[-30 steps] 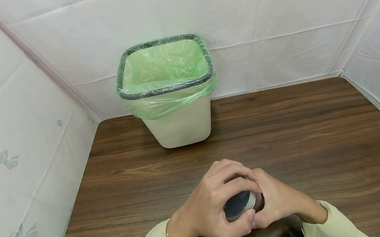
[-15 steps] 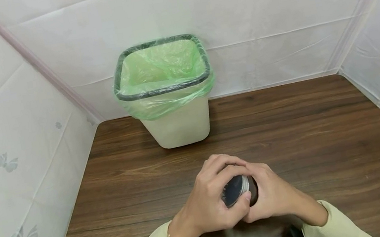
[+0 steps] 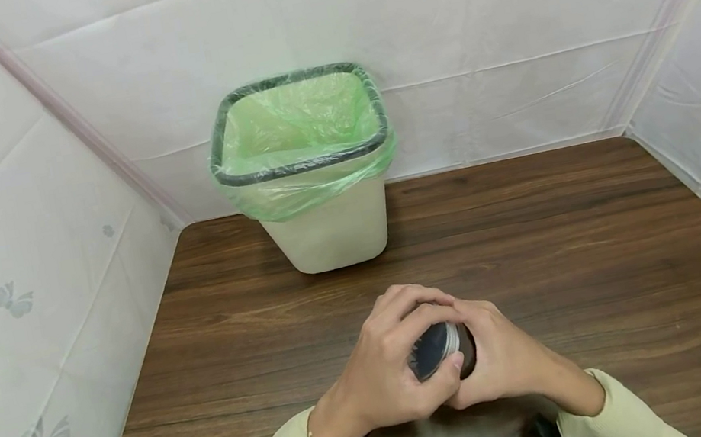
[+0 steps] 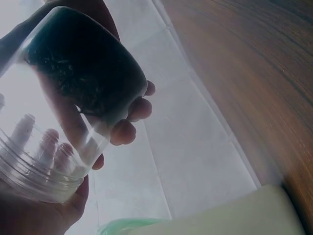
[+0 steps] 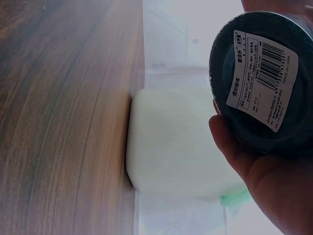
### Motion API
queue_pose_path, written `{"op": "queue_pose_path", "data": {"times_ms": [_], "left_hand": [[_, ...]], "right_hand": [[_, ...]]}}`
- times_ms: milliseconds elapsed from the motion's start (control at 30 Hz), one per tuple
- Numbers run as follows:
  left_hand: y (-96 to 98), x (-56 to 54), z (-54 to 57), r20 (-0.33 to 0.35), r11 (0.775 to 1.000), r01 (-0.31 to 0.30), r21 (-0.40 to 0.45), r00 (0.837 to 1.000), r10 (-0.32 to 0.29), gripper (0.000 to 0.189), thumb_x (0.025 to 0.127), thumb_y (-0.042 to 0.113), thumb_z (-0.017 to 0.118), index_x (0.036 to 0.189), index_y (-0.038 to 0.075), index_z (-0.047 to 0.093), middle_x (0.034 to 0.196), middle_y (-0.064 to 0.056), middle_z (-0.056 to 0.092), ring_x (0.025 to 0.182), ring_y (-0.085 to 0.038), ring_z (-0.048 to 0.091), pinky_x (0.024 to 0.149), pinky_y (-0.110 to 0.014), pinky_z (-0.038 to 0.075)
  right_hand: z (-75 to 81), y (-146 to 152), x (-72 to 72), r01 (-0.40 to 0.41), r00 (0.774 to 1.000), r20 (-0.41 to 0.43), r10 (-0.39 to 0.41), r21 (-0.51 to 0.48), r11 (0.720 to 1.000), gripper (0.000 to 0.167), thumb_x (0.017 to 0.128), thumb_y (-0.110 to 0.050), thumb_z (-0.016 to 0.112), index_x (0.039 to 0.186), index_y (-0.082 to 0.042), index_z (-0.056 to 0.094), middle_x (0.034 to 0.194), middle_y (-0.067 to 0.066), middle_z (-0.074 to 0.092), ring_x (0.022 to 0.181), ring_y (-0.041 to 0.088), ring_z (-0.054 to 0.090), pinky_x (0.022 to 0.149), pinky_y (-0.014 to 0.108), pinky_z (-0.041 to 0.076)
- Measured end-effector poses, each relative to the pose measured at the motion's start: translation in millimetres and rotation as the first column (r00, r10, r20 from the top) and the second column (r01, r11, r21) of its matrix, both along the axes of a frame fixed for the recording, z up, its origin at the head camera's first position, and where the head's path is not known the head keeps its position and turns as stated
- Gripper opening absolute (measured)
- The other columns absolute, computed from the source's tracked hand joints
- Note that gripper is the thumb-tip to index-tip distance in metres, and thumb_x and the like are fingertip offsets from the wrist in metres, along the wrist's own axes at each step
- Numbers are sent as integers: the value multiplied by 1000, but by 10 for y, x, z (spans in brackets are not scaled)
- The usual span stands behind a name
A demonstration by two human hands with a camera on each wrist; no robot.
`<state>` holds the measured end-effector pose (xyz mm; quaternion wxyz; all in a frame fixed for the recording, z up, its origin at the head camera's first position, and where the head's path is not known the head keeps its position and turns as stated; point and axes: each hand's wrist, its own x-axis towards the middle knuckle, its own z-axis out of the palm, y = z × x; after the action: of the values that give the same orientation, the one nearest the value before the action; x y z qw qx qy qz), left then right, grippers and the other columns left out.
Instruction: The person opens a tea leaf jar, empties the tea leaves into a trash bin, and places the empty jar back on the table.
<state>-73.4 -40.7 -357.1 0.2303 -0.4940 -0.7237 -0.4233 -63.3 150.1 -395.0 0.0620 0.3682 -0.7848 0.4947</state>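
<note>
A clear plastic jar (image 3: 430,353) with dark contents is held between both hands above the table, lying tilted on its side. My left hand (image 3: 390,374) grips its ridged, see-through lid end, thumb below and fingers arched over the top. Around the body, towards the base, my right hand (image 3: 509,354) is wrapped. The left wrist view shows the dark mass (image 4: 88,63) packed at the base end, with the rest of the jar see-through. A white barcode label (image 5: 266,78) is stuck on the base in the right wrist view.
A cream waste bin (image 3: 339,236) stands beyond the hands at the back of the wooden table (image 3: 572,251). Its green bag (image 3: 291,197) folds over the rim under a dark ring. White sheeting (image 3: 462,14) walls the table at the back and both sides.
Over the first half second, both hands and the jar shifted slightly up and away in the head view. Since then they have stayed almost still, with the same grip.
</note>
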Motion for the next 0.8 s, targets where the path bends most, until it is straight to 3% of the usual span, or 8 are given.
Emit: {"op": "queue_pose_path", "data": {"times_ms": [167, 400, 633, 800], "left_hand": [[-24, -2, 12, 23, 999, -4, -46, 1000, 5, 30, 91, 31, 61, 112, 12, 71, 120, -4, 63, 111, -16, 58, 92, -31, 46], [-77, -19, 63, 31, 993, 38, -115, 999, -34, 44, 93, 45, 61, 124, 14, 67, 129, -2, 59, 121, -14, 53, 96, -33, 43], [-96, -57, 120, -42, 988, 134, -73, 990, -138, 44, 95, 46, 58, 121, 12, 67, 130, -5, 59, 123, -17, 54, 99, -34, 43], [-85, -75, 150, -86, 976, 210, -50, 973, -214, 41, 90, 40, 65, 116, 9, 67, 127, -10, 60, 123, -21, 54, 102, -35, 43]], "right_hand": [[6, 9, 2, 7, 999, 33, -7, 9, 1000, 65, 59, -13, 84, 119, -20, 61, 103, -5, 66, 83, 11, 65, 68, 29, 56], [15, 18, -5, 39, 998, 45, -41, 46, 998, 70, 50, -16, 86, 116, -26, 63, 100, -10, 66, 84, 9, 65, 72, 28, 55], [0, 50, -38, -76, 997, 16, 75, 18, 997, 66, 58, -16, 84, 120, -26, 63, 103, -9, 66, 87, 10, 65, 73, 29, 55], [-28, 83, -93, -203, 979, -2, 203, -20, 979, 46, 76, -33, 80, 116, -19, 64, 99, -7, 67, 84, 8, 65, 70, 26, 55]]}}
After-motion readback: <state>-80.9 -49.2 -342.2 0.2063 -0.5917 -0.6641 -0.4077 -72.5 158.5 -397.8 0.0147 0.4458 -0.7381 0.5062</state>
